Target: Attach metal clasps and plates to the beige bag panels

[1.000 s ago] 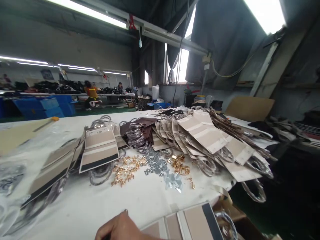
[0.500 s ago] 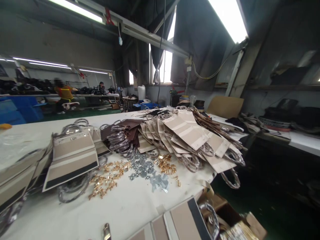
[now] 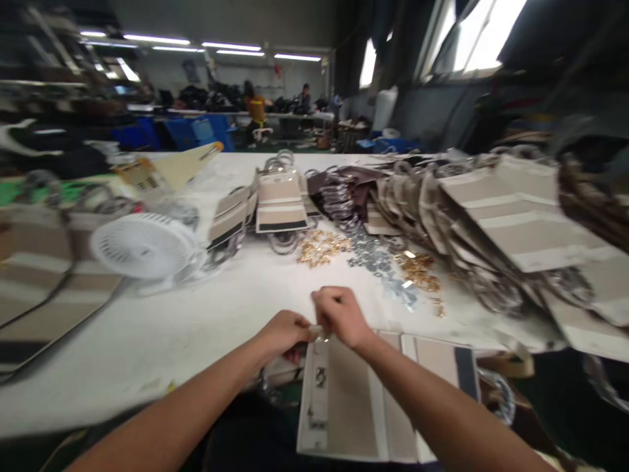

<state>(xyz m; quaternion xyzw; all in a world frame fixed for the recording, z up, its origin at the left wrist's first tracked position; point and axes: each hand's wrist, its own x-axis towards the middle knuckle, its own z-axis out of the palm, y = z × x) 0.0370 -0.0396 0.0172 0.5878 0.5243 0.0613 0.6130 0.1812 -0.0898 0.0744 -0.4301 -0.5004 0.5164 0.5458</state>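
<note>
- Pinching a small shiny metal fitting [image 3: 319, 334] between them, the left hand [image 3: 284, 335] and right hand [image 3: 340, 316] of a worker meet above the top end of a white strip [image 3: 318, 393].
- Fingers on both hands curl closed around the fitting, the two hands almost touching; the hands hide exactly which fingertips grip it.
- The strip, set with small metal buckles [image 3: 320, 377], lies on a flat beige panel [image 3: 344, 400] with a dark band along its right edge, at the near edge of the white-covered surface [image 3: 171, 334].
- Beyond the hands, loose gold fittings [image 3: 319, 248] and silver fittings [image 3: 378, 269] lie scattered in separate heaps.
- Piles of striped beige panels [image 3: 515, 216] with clear ring handles crowd the right side, with dark brown panels [image 3: 339, 190] farther back.
- A white fan [image 3: 145, 246] rests on the surface to the left.
- Far across the workshop, a person in an orange top [image 3: 254, 110] appears beyond blue crates [image 3: 187, 130].
</note>
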